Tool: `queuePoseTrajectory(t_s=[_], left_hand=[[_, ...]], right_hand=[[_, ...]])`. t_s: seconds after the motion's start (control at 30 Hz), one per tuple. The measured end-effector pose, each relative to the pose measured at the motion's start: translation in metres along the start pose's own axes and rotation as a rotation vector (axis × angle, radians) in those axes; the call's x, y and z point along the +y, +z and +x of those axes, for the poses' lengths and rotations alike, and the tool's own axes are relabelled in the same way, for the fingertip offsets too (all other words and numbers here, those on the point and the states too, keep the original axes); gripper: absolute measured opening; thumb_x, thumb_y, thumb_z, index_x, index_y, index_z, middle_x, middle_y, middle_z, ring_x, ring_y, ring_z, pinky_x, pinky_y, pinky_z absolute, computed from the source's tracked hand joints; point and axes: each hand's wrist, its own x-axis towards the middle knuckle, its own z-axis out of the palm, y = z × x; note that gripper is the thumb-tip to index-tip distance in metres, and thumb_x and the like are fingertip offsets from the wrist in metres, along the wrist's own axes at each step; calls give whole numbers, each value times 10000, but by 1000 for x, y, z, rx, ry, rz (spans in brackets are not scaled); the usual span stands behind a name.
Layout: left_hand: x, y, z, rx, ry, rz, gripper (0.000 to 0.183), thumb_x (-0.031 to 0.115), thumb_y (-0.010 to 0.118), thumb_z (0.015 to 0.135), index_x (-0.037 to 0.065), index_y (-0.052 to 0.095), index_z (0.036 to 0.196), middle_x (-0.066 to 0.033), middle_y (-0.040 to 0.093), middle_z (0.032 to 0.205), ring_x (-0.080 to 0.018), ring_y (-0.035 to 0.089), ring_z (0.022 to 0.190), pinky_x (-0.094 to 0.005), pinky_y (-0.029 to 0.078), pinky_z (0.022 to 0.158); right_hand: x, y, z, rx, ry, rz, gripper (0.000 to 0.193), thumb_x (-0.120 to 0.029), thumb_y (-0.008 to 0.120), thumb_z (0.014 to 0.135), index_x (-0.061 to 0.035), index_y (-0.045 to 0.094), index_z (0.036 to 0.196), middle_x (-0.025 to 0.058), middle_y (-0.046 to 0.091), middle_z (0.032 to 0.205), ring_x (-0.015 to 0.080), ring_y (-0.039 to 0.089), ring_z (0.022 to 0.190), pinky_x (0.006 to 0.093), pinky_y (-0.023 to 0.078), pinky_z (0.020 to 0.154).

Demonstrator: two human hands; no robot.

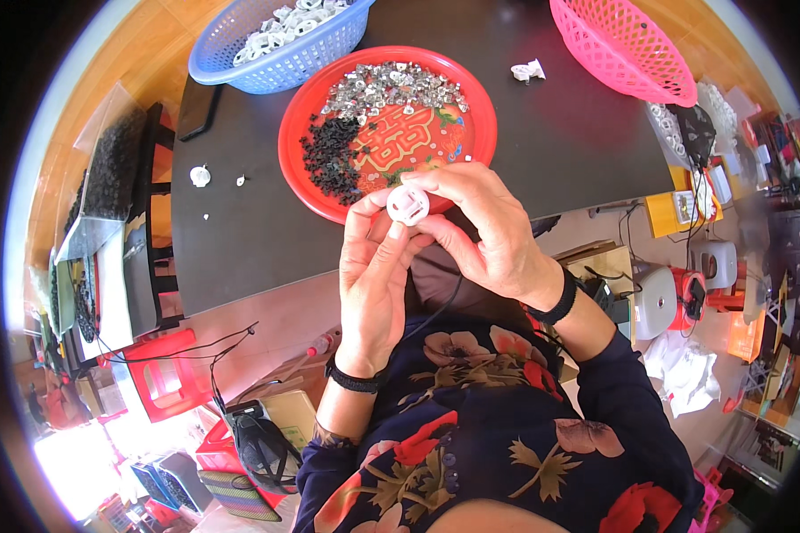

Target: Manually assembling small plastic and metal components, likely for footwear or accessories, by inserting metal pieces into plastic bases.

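Between both hands, just over the near rim of a red tray (291,142), is a small round white plastic part (408,205) with a raised middle. My left hand (373,253) pinches it from the left and below, thumb on its lower edge. My right hand (480,226) grips the same part from the right, index finger along its top and thumb beneath. On the tray, a heap of small shiny metal pieces (391,87) lies at the back and a pile of small black pieces (331,160) at the left.
A blue basket (284,62) of white plastic parts stands at the far left of the dark table (240,258). A pink basket (627,49) stands far right, near a loose white part (528,70). Another white part (200,176) and tiny bits lie left; a red stool (164,377) is on the floor.
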Motion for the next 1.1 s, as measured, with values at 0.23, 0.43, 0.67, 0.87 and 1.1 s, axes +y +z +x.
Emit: queuePoseTrajectory(t_s=[0.23, 0.43, 0.67, 0.87, 1.1], left_hand=[[1, -2, 1, -23, 2, -5, 319, 91, 466, 980, 12, 466, 1289, -107, 545, 1257, -187, 531, 1163, -353, 439, 975], [1, 0, 2, -50, -27, -63, 338, 100, 465, 980, -12, 472, 1300, -133, 569, 1218, -214, 556, 1142, -351, 436, 1002], [11, -3, -1, 82, -43, -121, 340, 136, 467, 980, -30, 482, 1277, -135, 620, 1128, -203, 635, 942, -341, 489, 920], [23, -17, 1, 140, 46, -127, 323, 176, 453, 989, -27, 506, 1235, -168, 609, 1148, -203, 617, 999, -335, 484, 904], [28, -26, 0, 169, 38, -74, 354, 183, 474, 982, -27, 485, 1266, -173, 562, 1236, -188, 607, 1005, -325, 480, 917]], right_hand=[[-4, -4, 4, 22, 18, -21, 459, -82, 760, 712, -52, 592, 1138, 65, 650, 995, 255, 610, 880, 360, 458, 799], [-5, 0, 2, 61, 17, -70, 516, -99, 793, 658, -78, 603, 1137, 37, 652, 986, 237, 607, 851, 357, 454, 786], [-15, -6, 9, -75, 46, -43, 541, -160, 813, 633, -92, 608, 1129, 26, 629, 955, 227, 584, 859, 369, 422, 786], [19, -23, 31, -200, 144, -255, 223, -168, 720, 761, -60, 612, 924, 85, 620, 848, 289, 591, 808, 391, 450, 709], [74, -15, 70, -477, 11, -348, 163, -114, 648, 788, -54, 633, 938, 117, 623, 849, 309, 606, 842, 425, 487, 689]])
